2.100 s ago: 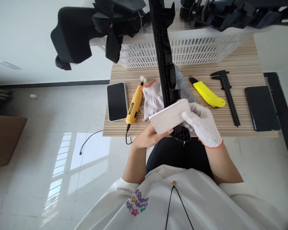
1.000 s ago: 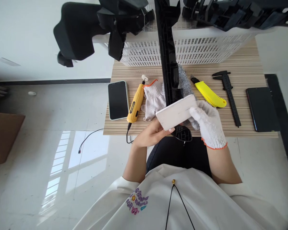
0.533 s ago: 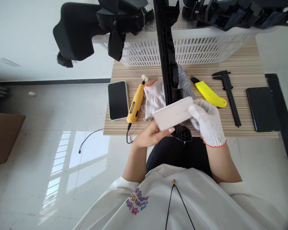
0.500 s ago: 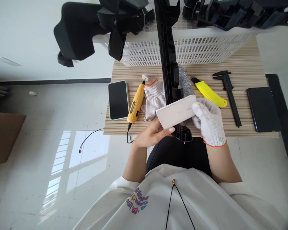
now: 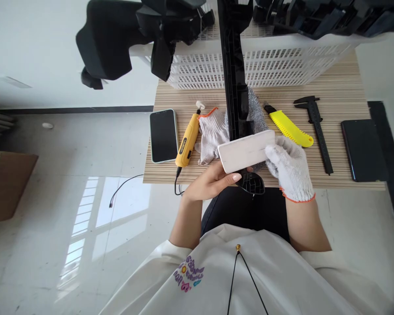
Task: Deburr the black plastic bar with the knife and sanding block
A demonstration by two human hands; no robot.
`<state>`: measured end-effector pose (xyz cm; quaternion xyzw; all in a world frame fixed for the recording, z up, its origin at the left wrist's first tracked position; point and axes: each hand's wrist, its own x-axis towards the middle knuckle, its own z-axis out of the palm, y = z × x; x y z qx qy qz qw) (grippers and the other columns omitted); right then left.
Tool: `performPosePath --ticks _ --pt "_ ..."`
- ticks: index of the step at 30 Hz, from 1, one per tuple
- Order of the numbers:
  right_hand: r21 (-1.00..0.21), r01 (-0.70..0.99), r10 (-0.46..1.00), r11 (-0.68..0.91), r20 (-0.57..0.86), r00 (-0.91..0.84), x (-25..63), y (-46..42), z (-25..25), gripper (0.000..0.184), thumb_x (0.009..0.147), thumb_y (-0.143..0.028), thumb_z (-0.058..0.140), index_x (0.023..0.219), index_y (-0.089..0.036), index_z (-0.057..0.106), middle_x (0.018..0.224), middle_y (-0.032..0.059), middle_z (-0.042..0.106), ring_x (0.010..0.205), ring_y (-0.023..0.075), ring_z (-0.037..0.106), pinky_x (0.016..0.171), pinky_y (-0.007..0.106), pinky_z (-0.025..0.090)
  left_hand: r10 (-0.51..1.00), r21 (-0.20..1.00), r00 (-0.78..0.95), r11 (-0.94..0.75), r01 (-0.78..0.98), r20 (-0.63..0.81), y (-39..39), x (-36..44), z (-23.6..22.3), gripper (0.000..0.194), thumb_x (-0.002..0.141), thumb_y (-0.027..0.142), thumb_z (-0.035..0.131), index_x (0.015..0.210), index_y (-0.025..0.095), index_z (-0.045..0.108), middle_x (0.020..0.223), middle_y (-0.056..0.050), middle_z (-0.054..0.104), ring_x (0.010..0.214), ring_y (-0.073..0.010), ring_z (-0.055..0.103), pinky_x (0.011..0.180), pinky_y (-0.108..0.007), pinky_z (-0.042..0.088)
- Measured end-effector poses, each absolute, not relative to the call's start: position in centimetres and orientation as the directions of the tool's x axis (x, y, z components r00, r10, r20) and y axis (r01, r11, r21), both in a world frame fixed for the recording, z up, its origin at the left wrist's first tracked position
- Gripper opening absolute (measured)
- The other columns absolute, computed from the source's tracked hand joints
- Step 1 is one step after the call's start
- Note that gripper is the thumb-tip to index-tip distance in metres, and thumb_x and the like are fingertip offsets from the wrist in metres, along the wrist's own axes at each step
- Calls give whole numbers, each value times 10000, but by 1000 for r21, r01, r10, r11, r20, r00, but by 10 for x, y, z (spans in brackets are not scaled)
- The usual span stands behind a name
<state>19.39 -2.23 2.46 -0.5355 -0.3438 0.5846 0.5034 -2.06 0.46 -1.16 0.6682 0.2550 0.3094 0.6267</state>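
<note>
A white rectangular block (image 5: 246,151) lies across a long black plastic part (image 5: 237,87) that stands from my lap up past the table. My bare left hand (image 5: 210,183) is closed round the block's near left end from below. My right hand (image 5: 290,168), in a white knit glove with an orange cuff, grips the block's right end. The black part's rounded lower end (image 5: 252,183) shows just under the block.
On the striped wooden table (image 5: 331,87) lie a phone (image 5: 164,135), a yellow rotary tool (image 5: 187,140), a loose white glove (image 5: 212,133), a grey glove (image 5: 256,111), a yellow utility knife (image 5: 289,129), black calipers (image 5: 318,131) and a dark phone (image 5: 363,148). A white basket (image 5: 276,65) holds black parts.
The block has slid back and forth along the black part between my hands, and now lies slightly further right and more level. The view has shifted a little.
</note>
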Motion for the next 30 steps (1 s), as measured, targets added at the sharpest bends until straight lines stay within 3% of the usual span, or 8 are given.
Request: performPosePath --ticks 4,7,11,15,19,23,27,30 --pt "-930 -164 944 -330 -325 -55 194 -23 26 362 730 -455 905 793 -218 639 531 -84 492 432 55 358 360 185 241 757 994 648 -107 -3 83 4 -21 -12 387 980 548 689 1081 184 773 930 -83 801 942 -241 754 883 -346 656" --pt "-948 -203 961 -247 -267 75 194 -24 25 365 791 -511 852 794 -221 632 527 -89 478 430 51 340 368 186 236 729 995 678 -96 -38 96 4 -21 -13 386 1016 534 636 1122 188 770 1077 -107 806 969 -238 749 959 -377 637" --pt "-944 -106 949 -312 -305 -79 194 -24 24 344 758 -456 892 818 -212 657 595 -64 550 465 59 405 380 190 284 751 995 654 -97 -16 84 4 -22 -13 361 975 518 709 1086 179 763 1028 -101 807 942 -241 747 902 -358 649" --pt "-939 -217 958 -266 -283 54 194 -23 23 360 799 -494 853 798 -221 618 561 -79 507 448 51 370 385 190 262 732 993 670 -97 -74 121 4 -20 -14 346 1022 491 645 1139 185 757 1052 -95 803 957 -230 753 921 -361 648" --pt "-935 -143 945 -326 -320 -64 194 -23 24 405 732 -493 911 808 -217 625 595 -65 550 464 59 408 388 200 284 759 990 638 -140 -34 129 4 -20 -16 344 977 493 715 1110 180 765 1013 -86 816 969 -237 767 898 -340 655" --pt "-950 -192 964 -247 -260 47 195 -23 23 391 779 -531 872 840 -223 638 605 -72 542 472 58 400 411 207 314 731 992 672 -117 -46 117 4 -22 -17 370 1013 486 663 1200 181 762 1083 -106 822 1065 -261 772 886 -337 667" --pt "-954 -109 954 -279 -262 -145 195 -24 21 371 749 -461 916 894 -215 680 724 -35 641 565 78 501 471 213 398 751 981 638 -190 -37 170 4 -24 -18 292 984 439 724 1144 201 778 1052 -79 833 1034 -250 782 950 -355 662" --pt "-954 -181 971 -240 -233 -57 196 -24 20 365 824 -529 841 883 -217 661 674 -52 601 510 62 442 440 208 360 730 971 646 -228 -78 223 4 -23 -20 269 1019 415 677 1157 209 781 1076 -72 829 1009 -224 778 996 -355 643"
